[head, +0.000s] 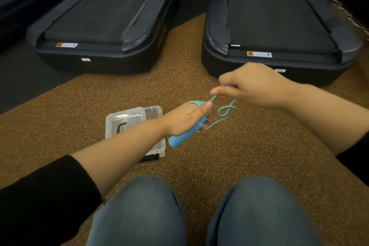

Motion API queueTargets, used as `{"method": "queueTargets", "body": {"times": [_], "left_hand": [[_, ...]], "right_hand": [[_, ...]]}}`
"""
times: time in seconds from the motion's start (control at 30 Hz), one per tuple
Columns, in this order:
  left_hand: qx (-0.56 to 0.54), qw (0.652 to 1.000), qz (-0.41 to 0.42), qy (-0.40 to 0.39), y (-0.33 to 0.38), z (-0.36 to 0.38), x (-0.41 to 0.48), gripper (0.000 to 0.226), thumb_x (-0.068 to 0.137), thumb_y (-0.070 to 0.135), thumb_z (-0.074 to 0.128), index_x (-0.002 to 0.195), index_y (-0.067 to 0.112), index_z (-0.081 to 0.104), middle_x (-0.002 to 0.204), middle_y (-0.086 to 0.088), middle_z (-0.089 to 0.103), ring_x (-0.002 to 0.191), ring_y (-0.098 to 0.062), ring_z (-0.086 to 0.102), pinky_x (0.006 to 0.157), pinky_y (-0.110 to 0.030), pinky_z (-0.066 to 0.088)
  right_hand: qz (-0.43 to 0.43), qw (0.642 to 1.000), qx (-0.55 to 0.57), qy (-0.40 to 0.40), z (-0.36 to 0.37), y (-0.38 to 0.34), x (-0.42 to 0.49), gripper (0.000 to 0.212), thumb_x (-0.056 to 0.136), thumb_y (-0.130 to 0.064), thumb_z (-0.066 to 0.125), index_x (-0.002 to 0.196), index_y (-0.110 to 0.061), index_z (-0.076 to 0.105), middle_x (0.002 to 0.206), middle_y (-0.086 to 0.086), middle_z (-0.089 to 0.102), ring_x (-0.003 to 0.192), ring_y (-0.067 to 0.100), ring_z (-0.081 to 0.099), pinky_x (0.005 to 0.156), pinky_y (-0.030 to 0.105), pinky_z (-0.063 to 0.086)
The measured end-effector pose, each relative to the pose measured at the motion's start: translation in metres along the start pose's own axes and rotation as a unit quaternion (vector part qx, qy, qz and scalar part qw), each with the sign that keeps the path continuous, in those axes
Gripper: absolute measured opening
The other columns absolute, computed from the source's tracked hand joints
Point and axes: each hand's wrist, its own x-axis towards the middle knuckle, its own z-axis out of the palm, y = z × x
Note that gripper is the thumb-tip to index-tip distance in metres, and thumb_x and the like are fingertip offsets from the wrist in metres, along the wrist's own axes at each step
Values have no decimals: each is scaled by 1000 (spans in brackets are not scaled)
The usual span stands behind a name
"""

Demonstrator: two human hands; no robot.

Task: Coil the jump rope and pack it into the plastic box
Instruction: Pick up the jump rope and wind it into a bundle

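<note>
Under right hand [255,86] fingers [225,92], jump rope [226,112] loops to left hand [185,118].

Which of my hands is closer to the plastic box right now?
Left. The left hand grips the jump rope just right of the plastic box, with its forearm over the box. The right hand pinches the rope farther right.
</note>
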Motion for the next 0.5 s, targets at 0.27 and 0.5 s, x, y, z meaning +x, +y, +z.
{"method": "queueTargets", "body": {"times": [0.27,0.5], "left_hand": [[-293,950,-64,-83,34,5,-1,59,93,52,16,84,10,56,72,-9,61,69,-20,63,74,-28,53],[-526,836,-41,-152,43,0,-4,83,84,63,16,115,-3,55,82,-15,71,73,-25,71,79,-33,54]], "right_hand": [[40,989,133,50,14,20,18,52,93,-52,39,56,-14,38,47,-2,33,47,11,36,51,26,30],[101,954,277,54,51,12,32,51,96,-43,44,51,-18,42,47,-8,37,47,6,35,49,20,27]]}}
